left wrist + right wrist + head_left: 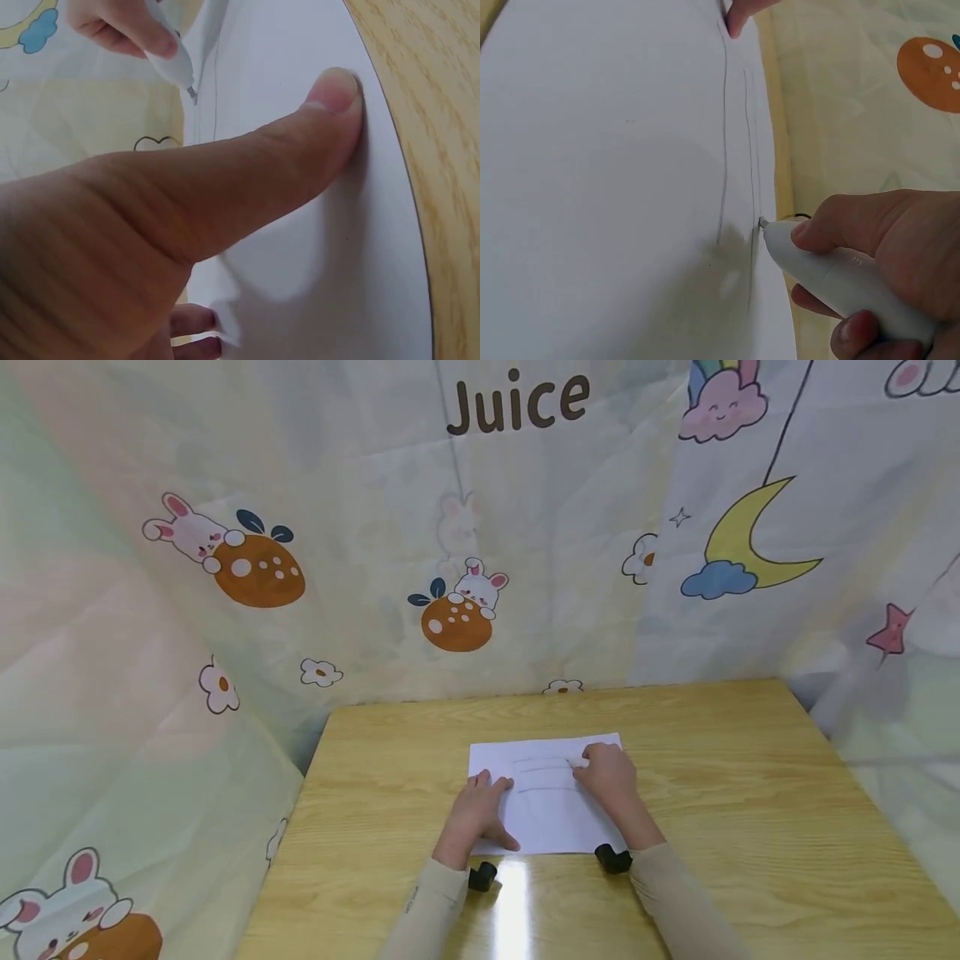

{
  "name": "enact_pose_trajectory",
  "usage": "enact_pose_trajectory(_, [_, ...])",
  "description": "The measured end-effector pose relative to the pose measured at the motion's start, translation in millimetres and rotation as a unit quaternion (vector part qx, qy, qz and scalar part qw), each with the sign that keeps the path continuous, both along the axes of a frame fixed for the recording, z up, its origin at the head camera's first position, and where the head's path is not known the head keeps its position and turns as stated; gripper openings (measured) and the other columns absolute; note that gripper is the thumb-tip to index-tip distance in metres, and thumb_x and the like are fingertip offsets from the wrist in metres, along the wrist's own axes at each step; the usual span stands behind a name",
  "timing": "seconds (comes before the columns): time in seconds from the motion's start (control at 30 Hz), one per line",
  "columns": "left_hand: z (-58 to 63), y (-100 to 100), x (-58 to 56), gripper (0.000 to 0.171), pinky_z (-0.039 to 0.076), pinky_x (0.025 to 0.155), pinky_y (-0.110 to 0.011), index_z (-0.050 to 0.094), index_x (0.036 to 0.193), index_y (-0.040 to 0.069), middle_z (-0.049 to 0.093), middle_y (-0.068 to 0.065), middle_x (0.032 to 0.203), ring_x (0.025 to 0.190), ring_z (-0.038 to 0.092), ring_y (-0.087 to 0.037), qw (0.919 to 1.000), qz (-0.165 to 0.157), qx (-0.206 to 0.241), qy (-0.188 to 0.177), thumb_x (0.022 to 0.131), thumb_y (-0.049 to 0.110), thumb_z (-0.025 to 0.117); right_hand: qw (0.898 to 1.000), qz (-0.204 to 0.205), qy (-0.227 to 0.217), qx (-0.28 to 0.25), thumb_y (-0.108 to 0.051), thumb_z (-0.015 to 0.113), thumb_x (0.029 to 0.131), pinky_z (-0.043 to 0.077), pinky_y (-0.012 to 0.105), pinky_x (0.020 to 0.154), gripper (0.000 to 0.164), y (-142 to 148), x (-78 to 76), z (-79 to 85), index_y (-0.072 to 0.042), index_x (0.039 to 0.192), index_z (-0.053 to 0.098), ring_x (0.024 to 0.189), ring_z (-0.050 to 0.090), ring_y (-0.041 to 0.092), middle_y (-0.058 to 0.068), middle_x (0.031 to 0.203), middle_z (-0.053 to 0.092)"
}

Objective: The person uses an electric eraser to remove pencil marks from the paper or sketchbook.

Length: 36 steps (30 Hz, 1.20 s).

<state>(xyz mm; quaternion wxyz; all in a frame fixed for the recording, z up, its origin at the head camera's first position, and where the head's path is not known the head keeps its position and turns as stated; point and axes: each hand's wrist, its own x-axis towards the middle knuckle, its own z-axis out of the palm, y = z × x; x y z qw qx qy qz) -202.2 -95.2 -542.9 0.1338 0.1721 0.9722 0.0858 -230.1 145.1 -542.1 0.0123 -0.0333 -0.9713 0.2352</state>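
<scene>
A white sheet of paper [555, 827] lies on the wooden table, with several thin, roughly parallel lines across its upper half. My left hand [480, 810] rests on the sheet's left side, fingers spread, the thumb [330, 105] extended near the front edge. In my right hand [611, 777] is a thick white pen-shaped tool [832, 277] with a narrow metal tip; thumb and fingers grip its body. The tip meets the paper at a faint line near the far edge, seen in the right wrist view. The tool's exact kind cannot be told.
The wooden table [375, 827] extends on all sides of the sheet. Behind it hangs a printed cloth [360, 527] with rabbits, oranges and a moon. Black wrist-worn pieces [613, 858] sit by both cuffs, and light glares on the table between the forearms.
</scene>
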Motion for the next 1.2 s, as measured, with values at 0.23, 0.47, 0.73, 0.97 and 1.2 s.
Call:
enact_pose_trajectory(0.23, [4.7,1,2.3,0.105,0.043,0.098,-0.046,0.051,0.138,0.018,0.039,-0.021,0.142,0.128,0.039,-0.037,0.9999,0.008,0.004,0.007,0.049,0.053,0.093,1.000,0.017,0.022,-0.008,-0.015,0.073,0.078,0.051,0.039,0.051,0.023,-2,-2.8,1.7,0.003,0.093,0.072,0.060,0.058,0.020,0.014,0.080,0.069])
enact_pose_trajectory(0.47, [4.6,1,0.4,0.104,0.044,0.097,-0.044,0.052,0.138,0.018,0.039,-0.021,0.139,0.125,0.040,-0.037,0.9999,0.012,-0.003,0.008,0.049,0.053,0.093,1.000,0.007,-0.004,-0.008,-0.015,0.073,0.077,0.052,0.041,0.054,0.025,-4,-4.0,5.7,0.000,0.097,0.074,0.066,0.062,0.022,0.015,0.090,0.071])
enact_pose_trajectory(0.73, [4.6,1,-4.0,0.105,0.044,0.097,-0.044,0.050,0.140,0.019,0.038,-0.021,0.142,0.127,0.039,-0.036,0.9998,0.012,-0.012,0.005,0.050,0.055,0.092,1.000,-0.003,0.005,-0.021,-0.014,0.073,0.076,0.054,0.045,0.060,0.028,-4,-4.3,5.6,0.004,0.098,0.073,0.073,0.066,0.026,0.018,0.093,0.071])
enact_pose_trajectory(0.97, [-4.5,6,-5.8,0.107,0.044,0.097,-0.044,0.049,0.140,0.022,0.038,-0.020,0.142,0.126,0.039,-0.035,0.9998,0.005,-0.021,0.005,0.048,0.056,0.092,1.000,-0.014,0.004,-0.027,-0.015,0.072,0.076,0.054,0.045,0.060,0.029,1,-2.7,-1.2,0.003,0.098,0.073,0.074,0.066,0.028,0.018,0.094,0.071])
enact_pose_trajectory(1.2, [2.3,5,0.5,0.106,0.044,0.097,-0.044,0.050,0.139,0.020,0.039,-0.020,0.141,0.126,0.040,-0.036,0.9998,0.009,-0.019,0.000,0.049,0.054,0.093,0.999,-0.011,0.001,-0.030,-0.016,0.073,0.076,0.053,0.044,0.058,0.027,-1,-2.0,-1.5,0.002,0.097,0.073,0.069,0.063,0.024,0.016,0.091,0.071])
